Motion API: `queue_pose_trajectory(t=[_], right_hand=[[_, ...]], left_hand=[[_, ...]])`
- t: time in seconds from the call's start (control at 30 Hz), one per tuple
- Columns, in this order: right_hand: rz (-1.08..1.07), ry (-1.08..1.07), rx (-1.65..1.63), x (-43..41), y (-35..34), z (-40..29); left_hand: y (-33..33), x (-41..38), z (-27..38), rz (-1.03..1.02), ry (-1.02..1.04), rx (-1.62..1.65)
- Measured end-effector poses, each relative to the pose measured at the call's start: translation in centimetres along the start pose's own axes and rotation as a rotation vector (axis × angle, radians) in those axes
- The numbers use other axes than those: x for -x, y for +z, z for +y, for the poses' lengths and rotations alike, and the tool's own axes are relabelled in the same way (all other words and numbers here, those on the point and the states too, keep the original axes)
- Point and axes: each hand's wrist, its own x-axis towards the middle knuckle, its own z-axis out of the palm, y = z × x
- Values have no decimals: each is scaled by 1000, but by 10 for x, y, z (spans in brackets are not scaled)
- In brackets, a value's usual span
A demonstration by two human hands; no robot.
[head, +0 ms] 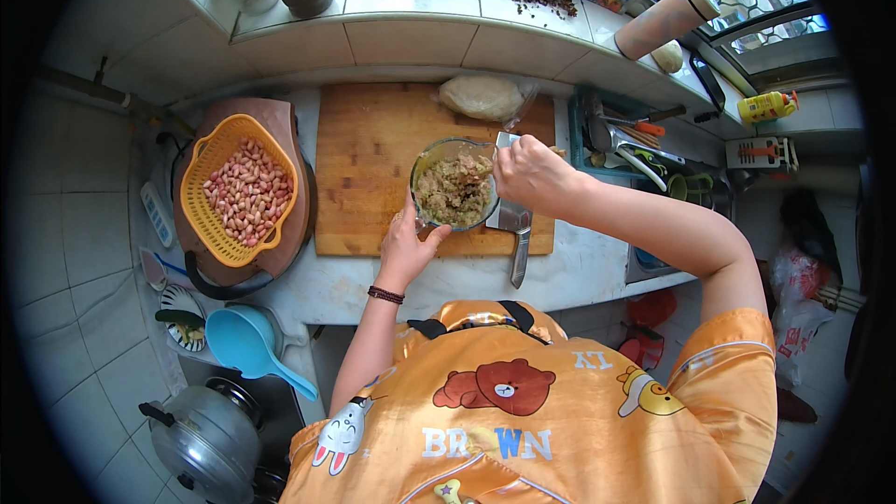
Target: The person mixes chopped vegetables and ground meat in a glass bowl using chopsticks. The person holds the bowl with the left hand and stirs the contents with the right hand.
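Observation:
A clear glass bowl (414, 190) of minced filling (455, 185) rests on the wooden cutting board (364, 175). My left hand (408, 243) grips the bowl at its near left edge, fingers along the side and thumb at the front. At the right rim, my right hand (530, 169) is closed around a thin utensil (558, 151), whose end pokes out past the fist; its lower part is hidden. A cleaver (513, 217) lies flat just right of the bowl, partly covered by my right hand, its handle pointing towards me.
Dough in a plastic bag (481, 97) sits at the board's back. To the left, a yellow basket (199, 224) holds peanuts. A utensil rack (577, 129) stands right. A blue ladle (245, 343) and a metal pot (206, 444) are lower left. A tumbler (665, 21) stands on the ledge.

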Motion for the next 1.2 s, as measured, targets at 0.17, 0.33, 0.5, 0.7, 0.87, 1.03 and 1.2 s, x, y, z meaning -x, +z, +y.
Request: queue_pose_trajectory(t=[0.17, 0.33, 0.5, 0.7, 0.87, 1.03, 1.2], right_hand=[[61, 140, -87, 10, 2, -6], [108, 227, -130, 19, 11, -17], [156, 282, -187, 30, 14, -18], [59, 269, -344, 29, -10, -16], [-41, 152, -476, -11, -9, -35], [-74, 343, -650, -23, 31, -20], [-250, 532, -674, 0, 17, 5]], left_hand=[[-24, -20, 8, 80, 113, -67], [-29, -58, 8, -21, 60, 72], [-38, -45, 37, 193, 331, -514], [-41, -10, 36, 93, 422, -541], [-18, 4, 14, 128, 303, -376], [-6, 5, 7, 68, 231, -353], [0, 8, 3, 77, 183, -262]])
